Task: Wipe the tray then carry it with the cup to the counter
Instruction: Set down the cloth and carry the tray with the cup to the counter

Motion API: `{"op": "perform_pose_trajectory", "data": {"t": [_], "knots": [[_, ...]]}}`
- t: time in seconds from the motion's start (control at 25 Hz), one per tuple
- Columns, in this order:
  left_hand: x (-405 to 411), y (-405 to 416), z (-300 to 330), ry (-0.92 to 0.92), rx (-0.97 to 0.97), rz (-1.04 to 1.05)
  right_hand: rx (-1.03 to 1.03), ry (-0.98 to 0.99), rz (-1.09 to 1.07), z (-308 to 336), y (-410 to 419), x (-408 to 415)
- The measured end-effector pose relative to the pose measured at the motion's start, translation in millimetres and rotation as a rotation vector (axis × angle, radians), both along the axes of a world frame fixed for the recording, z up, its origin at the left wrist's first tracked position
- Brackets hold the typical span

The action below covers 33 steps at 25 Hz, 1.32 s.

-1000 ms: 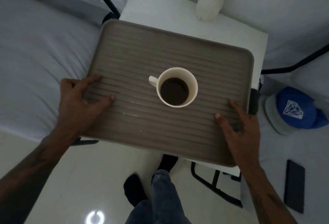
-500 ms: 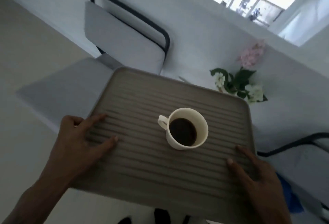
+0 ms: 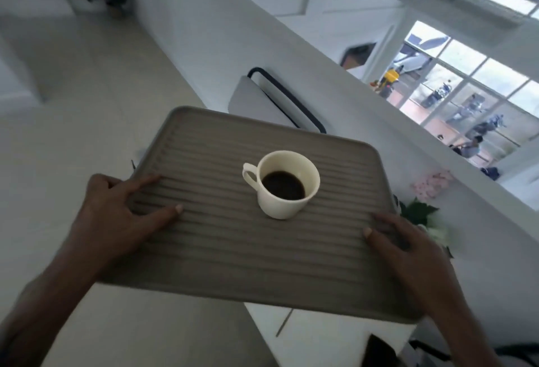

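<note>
Tray (image 3: 233, 250): you find no lettering on its ribbed surface.
Cup (image 3: 284, 188): you see no print or brand.
Elsewhere: nothing readable.

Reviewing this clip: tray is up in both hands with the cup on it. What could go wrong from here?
1. The cup stands loose mid-tray with dark liquid inside; a tilt of the tray could slide or slosh it.
2. The left hand and right hand show only thumbs and fingers over the side rims, so the grip may slip.
3. A chair stands close ahead and could catch the tray.
</note>
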<state>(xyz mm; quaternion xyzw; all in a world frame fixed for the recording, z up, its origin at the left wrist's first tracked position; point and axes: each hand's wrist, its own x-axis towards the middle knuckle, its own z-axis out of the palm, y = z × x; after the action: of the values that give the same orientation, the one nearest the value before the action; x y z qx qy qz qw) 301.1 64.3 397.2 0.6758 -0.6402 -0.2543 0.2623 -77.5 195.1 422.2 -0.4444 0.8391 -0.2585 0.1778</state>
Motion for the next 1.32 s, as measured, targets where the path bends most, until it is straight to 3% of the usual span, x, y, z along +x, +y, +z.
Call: {"op": "perform_pose_trajectory", "data": {"t": [0.32, 1.04, 1.32], "knots": [[27.1, 28.9, 51.4, 0.015, -0.022, 0.169, -0.045, 0.053, 0.224, 35.8, -58.5, 3.5], [65.6, 46.5, 89.2, -0.004, -0.075, 0.245, -0.127, 0.092, 0.338, 83.4, -74.5, 36.3], [121.3, 80.7, 112.4, -0.013, -0.06, 0.389, -0.141, 0.11, 0.542, 113.2, -105.4, 101.0]]}}
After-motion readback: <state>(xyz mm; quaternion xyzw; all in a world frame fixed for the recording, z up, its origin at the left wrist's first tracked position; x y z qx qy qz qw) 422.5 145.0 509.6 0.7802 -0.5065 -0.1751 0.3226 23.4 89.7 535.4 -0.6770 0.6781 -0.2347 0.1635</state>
